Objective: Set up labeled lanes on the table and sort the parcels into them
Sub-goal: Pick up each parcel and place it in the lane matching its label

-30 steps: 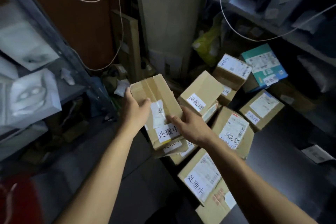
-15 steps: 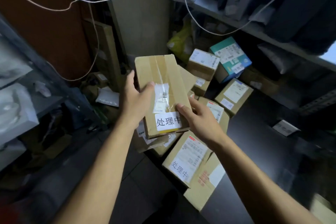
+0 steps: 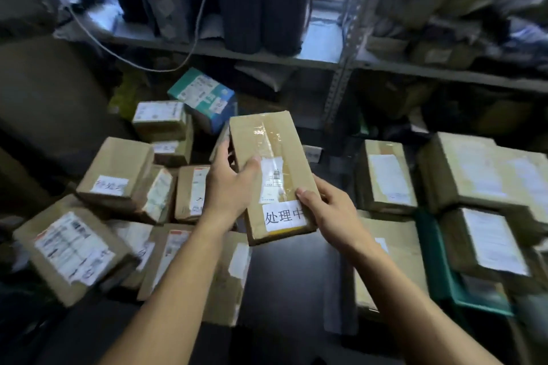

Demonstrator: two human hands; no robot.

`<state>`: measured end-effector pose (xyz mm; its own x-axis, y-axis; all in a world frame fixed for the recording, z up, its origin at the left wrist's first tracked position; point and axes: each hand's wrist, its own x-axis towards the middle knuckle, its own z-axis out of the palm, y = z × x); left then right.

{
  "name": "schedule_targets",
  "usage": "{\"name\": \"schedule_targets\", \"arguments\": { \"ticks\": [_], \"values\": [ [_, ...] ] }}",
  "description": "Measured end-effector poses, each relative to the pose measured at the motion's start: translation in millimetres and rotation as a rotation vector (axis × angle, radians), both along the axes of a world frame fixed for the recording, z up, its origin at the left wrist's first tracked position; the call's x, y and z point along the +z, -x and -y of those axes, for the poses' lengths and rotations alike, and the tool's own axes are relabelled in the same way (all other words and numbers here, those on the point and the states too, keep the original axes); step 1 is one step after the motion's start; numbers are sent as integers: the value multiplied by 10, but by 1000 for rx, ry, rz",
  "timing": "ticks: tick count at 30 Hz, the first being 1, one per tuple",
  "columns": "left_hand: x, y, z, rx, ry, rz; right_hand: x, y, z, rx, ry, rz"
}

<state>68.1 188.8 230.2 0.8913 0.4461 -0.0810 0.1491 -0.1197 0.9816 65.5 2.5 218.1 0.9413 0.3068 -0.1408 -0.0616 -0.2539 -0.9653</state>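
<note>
A long cardboard parcel is being held up above the middle of the dark table, between two groups of boxes. It is being gripped by the left hand along its left edge, thumb pressed on top, fingers wrapped behind. Its near right corner is being pinched by the right hand, beside the white handwritten label. It is judged stiff and fairly light; the glossy tape may be slippery, so the bare cardboard edges are being favoured.
</note>
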Motion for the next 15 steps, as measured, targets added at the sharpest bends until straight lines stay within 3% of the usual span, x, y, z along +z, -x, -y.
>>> {"name": "schedule_targets", "arguments": {
  "ticks": [7,15],
  "values": [
    [-171,-125,1120,-226,-29,-57,-100,278,1062,-222,-79,-66],
    [-673,0,1974,-407,22,-216,-438,502,1895,-405,26,-127]
  ]
}}
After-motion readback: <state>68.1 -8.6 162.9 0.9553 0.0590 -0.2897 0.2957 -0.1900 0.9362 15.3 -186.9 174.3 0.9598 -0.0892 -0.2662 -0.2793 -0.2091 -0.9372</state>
